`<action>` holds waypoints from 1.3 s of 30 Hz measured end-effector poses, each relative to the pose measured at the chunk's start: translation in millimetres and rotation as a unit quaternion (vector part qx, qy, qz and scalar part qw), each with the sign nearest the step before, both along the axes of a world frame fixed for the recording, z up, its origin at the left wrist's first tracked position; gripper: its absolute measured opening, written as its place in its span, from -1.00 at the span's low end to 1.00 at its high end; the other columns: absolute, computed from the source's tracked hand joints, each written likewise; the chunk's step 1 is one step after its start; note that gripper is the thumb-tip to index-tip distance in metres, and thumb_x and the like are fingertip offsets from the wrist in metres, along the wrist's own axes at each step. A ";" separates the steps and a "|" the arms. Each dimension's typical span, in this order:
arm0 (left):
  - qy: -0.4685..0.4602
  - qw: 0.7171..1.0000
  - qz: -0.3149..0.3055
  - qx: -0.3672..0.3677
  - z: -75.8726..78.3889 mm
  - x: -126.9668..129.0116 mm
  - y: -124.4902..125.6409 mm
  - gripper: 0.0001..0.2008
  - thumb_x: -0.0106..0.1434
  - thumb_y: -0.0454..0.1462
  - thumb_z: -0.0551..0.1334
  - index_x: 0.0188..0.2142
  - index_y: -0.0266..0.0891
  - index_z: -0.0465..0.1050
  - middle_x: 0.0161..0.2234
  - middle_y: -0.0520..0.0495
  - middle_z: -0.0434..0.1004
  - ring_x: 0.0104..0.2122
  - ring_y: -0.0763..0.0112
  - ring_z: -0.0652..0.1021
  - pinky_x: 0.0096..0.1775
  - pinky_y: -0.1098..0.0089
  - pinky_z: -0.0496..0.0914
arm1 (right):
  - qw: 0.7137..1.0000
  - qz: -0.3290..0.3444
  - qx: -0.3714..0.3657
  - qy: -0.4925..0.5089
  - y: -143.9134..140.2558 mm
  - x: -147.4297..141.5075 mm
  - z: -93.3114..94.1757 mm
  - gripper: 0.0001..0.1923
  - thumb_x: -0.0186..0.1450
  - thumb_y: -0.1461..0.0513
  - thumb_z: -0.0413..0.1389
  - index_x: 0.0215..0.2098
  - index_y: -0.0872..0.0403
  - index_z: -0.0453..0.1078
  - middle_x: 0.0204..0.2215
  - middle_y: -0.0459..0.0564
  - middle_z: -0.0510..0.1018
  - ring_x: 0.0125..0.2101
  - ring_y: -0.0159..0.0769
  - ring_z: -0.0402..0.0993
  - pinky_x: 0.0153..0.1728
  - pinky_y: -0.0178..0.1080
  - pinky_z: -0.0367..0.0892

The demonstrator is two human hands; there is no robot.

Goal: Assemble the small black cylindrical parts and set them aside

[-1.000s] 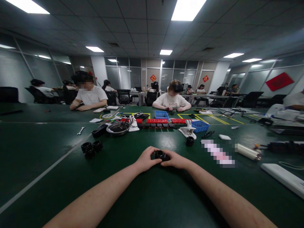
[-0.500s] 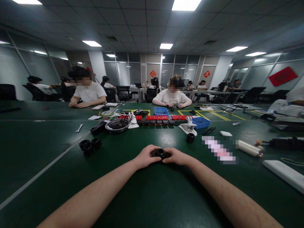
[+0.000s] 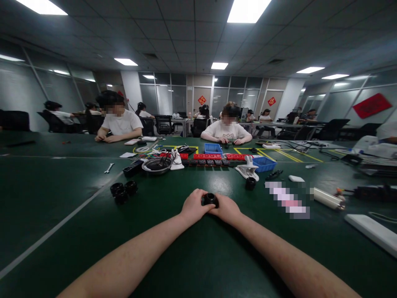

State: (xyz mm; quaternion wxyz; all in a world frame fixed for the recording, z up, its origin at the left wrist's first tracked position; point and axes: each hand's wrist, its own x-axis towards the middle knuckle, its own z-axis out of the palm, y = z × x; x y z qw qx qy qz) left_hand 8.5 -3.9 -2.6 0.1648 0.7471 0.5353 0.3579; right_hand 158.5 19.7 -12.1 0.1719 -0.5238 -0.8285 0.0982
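Our left hand (image 3: pixel 194 205) and right hand (image 3: pixel 226 208) meet at the middle of the green counter (image 3: pixel 77 231), each grip closed on a small black round part (image 3: pixel 210 199) held between them just above the surface. Three similar black parts (image 3: pixel 123 192) sit well apart to the left; a white clamp (image 3: pixel 248 170) lies beyond.

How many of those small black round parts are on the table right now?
5: one between the left hand and right hand, three clustered at left, one near the white clamp. More may be hidden.
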 end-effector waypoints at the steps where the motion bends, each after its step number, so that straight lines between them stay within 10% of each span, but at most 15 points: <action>1: -0.004 1.000 -0.015 0.003 0.6 -1.6 0.2 -0.68 -0.07 -0.18 0.27 -0.29 -0.22 0.31 -0.34 -0.01 0.29 -0.34 0.36 0.37 -0.33 0.41 0.28 | 1.000 0.008 -0.008 0.000 -0.6 0.5 2.3 -0.60 -0.01 -0.04 0.09 -0.38 0.11 0.26 -0.45 0.01 0.41 -0.45 -0.27 0.33 -0.53 -0.33 0.06; 15: 0.001 0.984 -0.180 -0.013 7.1 -12.3 2.8 -0.64 0.00 -0.20 0.24 -0.16 -0.15 0.31 -0.32 -0.01 0.31 -0.32 0.38 0.37 -0.31 0.42 0.28 | 0.928 0.251 -0.208 0.179 8.9 26.4 18.7 -0.52 0.02 0.19 0.14 -0.09 0.10 0.22 -0.24 -0.04 0.39 -0.26 -0.26 0.30 -0.24 -0.23 0.19; 25: -0.006 0.984 -0.178 -0.025 5.4 -12.3 4.2 -0.60 -0.01 -0.20 0.24 -0.13 -0.14 0.31 -0.32 0.00 0.30 -0.32 0.38 0.37 -0.31 0.42 0.27 | 0.901 0.248 -0.288 0.208 16.2 29.6 13.3 -0.64 0.01 0.19 0.14 -0.22 0.14 0.29 -0.43 -0.12 0.40 -0.42 -0.37 0.29 -0.38 -0.32 0.19; 39: -0.013 1.000 -0.009 -0.017 0.3 -0.1 -1.7 -0.68 -0.09 -0.20 0.27 -0.30 -0.23 0.34 -0.39 0.02 0.28 -0.43 0.42 0.36 -0.40 0.44 0.26 | 1.000 0.002 0.017 -0.023 1.7 4.1 -1.2 -0.62 0.01 -0.04 0.07 -0.40 0.08 0.25 -0.48 -0.05 0.41 -0.48 -0.29 0.33 -0.55 -0.36 0.06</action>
